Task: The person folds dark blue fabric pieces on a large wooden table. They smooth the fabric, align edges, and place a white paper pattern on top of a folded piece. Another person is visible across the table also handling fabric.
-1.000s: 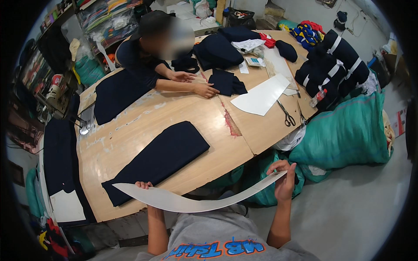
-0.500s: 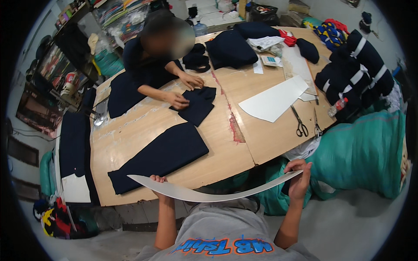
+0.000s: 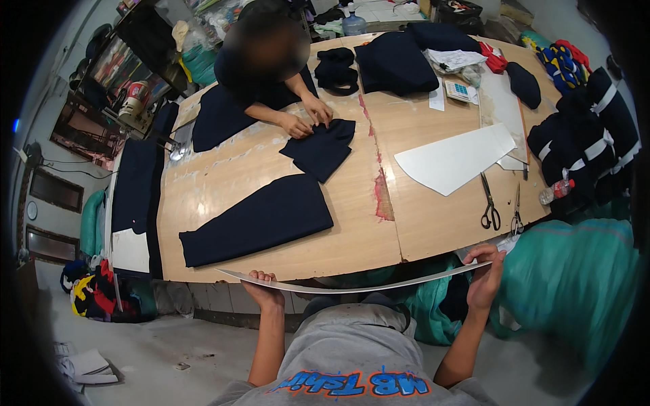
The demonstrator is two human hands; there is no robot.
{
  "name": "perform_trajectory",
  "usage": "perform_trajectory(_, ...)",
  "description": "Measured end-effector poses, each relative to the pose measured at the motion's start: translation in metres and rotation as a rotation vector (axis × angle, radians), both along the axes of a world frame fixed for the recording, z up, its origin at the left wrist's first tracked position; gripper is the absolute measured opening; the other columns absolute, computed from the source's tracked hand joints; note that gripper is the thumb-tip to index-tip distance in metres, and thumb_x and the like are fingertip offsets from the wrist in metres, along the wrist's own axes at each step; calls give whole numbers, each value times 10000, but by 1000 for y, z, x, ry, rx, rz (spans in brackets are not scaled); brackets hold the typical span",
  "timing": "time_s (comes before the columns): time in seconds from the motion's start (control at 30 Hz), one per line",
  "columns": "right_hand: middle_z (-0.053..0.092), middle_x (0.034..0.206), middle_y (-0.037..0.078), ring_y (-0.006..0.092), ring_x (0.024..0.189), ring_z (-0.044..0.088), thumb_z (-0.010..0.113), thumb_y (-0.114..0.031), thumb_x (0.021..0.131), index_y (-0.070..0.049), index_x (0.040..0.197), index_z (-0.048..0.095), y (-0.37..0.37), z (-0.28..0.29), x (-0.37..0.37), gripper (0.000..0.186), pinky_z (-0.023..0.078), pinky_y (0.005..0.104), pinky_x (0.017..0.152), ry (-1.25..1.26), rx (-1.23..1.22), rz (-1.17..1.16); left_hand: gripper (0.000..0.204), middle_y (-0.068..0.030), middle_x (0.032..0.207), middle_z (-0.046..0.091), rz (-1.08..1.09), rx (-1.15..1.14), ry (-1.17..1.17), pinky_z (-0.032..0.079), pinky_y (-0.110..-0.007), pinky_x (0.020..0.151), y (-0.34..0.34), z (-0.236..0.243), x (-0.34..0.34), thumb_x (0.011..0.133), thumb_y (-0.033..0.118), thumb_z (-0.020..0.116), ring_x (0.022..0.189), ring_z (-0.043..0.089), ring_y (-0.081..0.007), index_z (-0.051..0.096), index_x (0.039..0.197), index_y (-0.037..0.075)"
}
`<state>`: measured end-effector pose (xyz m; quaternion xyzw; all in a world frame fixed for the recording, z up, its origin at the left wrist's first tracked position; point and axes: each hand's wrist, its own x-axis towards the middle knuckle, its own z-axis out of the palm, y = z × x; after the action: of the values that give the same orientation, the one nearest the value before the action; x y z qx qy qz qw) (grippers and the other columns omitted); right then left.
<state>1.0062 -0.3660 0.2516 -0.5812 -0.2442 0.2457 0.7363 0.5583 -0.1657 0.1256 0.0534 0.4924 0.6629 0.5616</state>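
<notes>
My left hand [image 3: 263,289] grips one end of a thin white pattern sheet [image 3: 379,287], fingers curled over its edge. My right hand [image 3: 485,274] pinches the other end. Seen almost edge-on, the sheet bows slightly downward between them, just off the table's near edge. Beyond my left hand lies a long navy fabric piece [image 3: 261,220], flat on the wooden table [image 3: 365,230]. Another white pattern piece [image 3: 457,159] rests on the right half, with black scissors [image 3: 491,211] and a second pair of scissors [image 3: 517,215] nearer my right hand.
Across the table a person's hands [image 3: 313,118] handle small navy pieces [image 3: 321,154]. Navy fabric stacks [image 3: 396,64], a calculator [image 3: 462,92] and papers lie at the back. A plastic bottle [image 3: 556,192] stands at the right edge, above large green sacks [image 3: 569,291].
The held sheet has gone from a deep bow to nearly straight and edge-on, both hands still on it. The view has shifted. The other person's hands have come closer together over the small navy pieces.
</notes>
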Motion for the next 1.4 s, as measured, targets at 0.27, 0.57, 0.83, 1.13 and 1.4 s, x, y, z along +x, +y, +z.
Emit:
perform_trajectory(0.27, 564, 869, 100, 215, 818, 574, 317, -506, 1181, -34, 914, 565, 4, -6, 12, 596, 463, 349, 835, -33, 33, 30, 418, 45, 637, 528, -6, 102, -64, 510, -297, 674, -4, -16, -5, 1133, 437, 460, 554, 512, -106, 542, 806, 188)
perform_trajectory(0.57, 573, 856, 118, 226, 824, 570, 296, -467, 1188, -19, 885, 589, 4, -9, 20, 615, 451, 360, 828, -18, 45, -45, 340, 40, 661, 525, 14, 144, -100, 500, -289, 701, 0, -10, 20, 1123, 332, 494, 592, 500, -106, 533, 821, 182)
perform_trajectory(0.83, 556, 837, 106, 214, 799, 563, 313, -446, 1194, -28, 886, 565, 17, -6, 20, 577, 453, 350, 811, -45, 53, -7, 463, 25, 669, 574, -6, 281, -138, 541, -327, 737, 11, -27, 8, 1134, 498, 492, 584, 560, -137, 579, 823, 167)
perform_trajectory(1.13, 554, 869, 101, 207, 802, 554, 331, -468, 1189, -37, 902, 562, 30, -5, 16, 568, 455, 346, 807, -66, 50, 68, 487, 55, 609, 479, 144, 119, -86, 453, -258, 610, 12, -7, 18, 1156, 492, 435, 535, 457, -93, 500, 771, 201)
perform_trajectory(1.4, 554, 887, 100, 205, 824, 550, 327, -461, 1191, -34, 901, 564, 40, -2, 11, 568, 458, 347, 813, -120, 53, 115, 468, 54, 618, 468, 194, 118, -115, 442, -255, 590, 7, -13, 6, 1145, 483, 462, 533, 446, -92, 489, 770, 204)
